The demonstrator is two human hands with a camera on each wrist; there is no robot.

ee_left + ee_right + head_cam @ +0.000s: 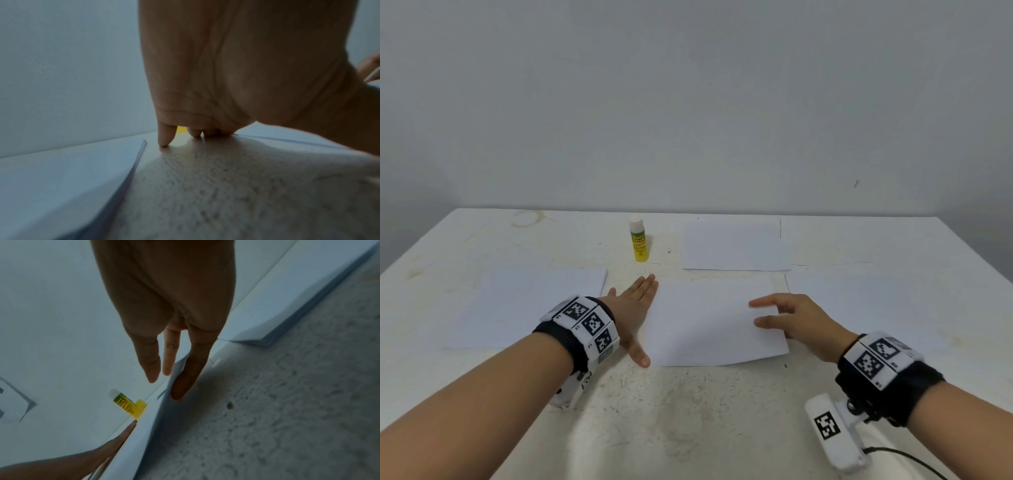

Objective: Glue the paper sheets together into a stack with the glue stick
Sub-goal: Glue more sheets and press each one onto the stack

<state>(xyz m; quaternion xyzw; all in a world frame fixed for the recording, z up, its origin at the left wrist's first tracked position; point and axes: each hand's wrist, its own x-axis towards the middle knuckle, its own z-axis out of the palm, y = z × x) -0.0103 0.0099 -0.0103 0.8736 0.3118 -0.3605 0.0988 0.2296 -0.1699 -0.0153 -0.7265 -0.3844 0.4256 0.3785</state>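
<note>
My flat left hand (635,305) and right hand (796,320), its thumb under the edge, hold the centre sheet (709,325); the capped glue stick (638,240) stands untouched beyond, gluing apparently unstarted.

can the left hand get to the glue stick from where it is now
Probably yes. The left hand lies flat and holds nothing, beside the middle sheet. The glue stick stands upright just beyond its fingertips, with only bare table between.
</note>
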